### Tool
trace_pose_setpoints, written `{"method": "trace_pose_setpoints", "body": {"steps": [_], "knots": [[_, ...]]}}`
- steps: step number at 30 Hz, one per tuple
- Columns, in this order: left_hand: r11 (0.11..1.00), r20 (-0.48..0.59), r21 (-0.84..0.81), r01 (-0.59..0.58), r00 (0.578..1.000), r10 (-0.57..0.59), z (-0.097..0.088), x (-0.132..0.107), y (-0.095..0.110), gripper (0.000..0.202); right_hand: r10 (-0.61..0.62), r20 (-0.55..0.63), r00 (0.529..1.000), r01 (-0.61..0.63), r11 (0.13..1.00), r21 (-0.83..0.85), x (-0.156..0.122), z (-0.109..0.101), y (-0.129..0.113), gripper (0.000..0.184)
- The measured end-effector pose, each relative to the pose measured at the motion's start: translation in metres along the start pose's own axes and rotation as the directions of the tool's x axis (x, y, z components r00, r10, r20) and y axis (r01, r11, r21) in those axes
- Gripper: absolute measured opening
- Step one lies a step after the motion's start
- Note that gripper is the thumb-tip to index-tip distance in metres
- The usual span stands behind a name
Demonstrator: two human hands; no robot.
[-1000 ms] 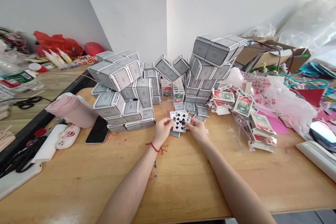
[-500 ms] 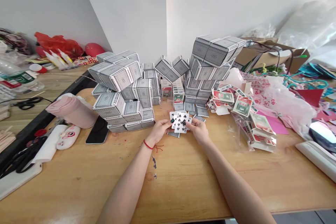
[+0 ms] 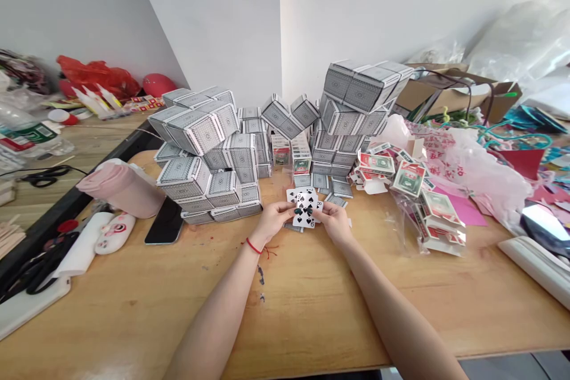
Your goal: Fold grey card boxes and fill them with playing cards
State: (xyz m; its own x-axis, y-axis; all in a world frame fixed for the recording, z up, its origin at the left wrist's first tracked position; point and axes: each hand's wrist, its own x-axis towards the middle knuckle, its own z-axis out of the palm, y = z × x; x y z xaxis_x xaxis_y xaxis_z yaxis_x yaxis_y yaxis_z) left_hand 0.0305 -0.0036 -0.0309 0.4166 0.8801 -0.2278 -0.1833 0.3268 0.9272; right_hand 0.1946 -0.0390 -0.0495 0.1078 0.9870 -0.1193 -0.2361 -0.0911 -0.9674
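Note:
Both hands meet at a few face-up playing cards near the middle of the table, a nine of spades on top. My left hand, with a red string at the wrist, pinches the cards from the left. From the right side my right hand pinches them too, its thumb over the face. Just beyond lie several grey-backed cards on the table. A large stack of folded card blocks stands at left, another stack at right. Between them rests a V-shaped pair of blocks.
Open red and green card boxes lie in a pile at right, beside a plastic bag. At left are a phone, a pink cloth roll and a white pouch. A cardboard box stands at the back right.
The nine of spades has shifted slightly left over the other cards, and both thumbs have come closer together on its face. The stacks stand as before.

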Motion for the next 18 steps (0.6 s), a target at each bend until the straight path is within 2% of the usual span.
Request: {"method": "trace_pose_setpoints", "body": {"steps": [12, 18], "knots": [[1.000, -0.068, 0.006, 0.019, 0.997, -0.019, 0.0041, -0.0027, 0.0016, 0.028, 0.004, 0.057, 0.998, -0.004, 1.000, 0.000, 0.0010, -0.0004, -0.0041, 0.025], [0.999, -0.114, 0.042, -0.017, 0.993, 0.021, 0.0075, -0.0029, 0.0010, 0.023, 0.011, 0.079, 0.997, -0.008, 0.999, -0.035, 0.0007, -0.0001, -0.0085, 0.026]]}}
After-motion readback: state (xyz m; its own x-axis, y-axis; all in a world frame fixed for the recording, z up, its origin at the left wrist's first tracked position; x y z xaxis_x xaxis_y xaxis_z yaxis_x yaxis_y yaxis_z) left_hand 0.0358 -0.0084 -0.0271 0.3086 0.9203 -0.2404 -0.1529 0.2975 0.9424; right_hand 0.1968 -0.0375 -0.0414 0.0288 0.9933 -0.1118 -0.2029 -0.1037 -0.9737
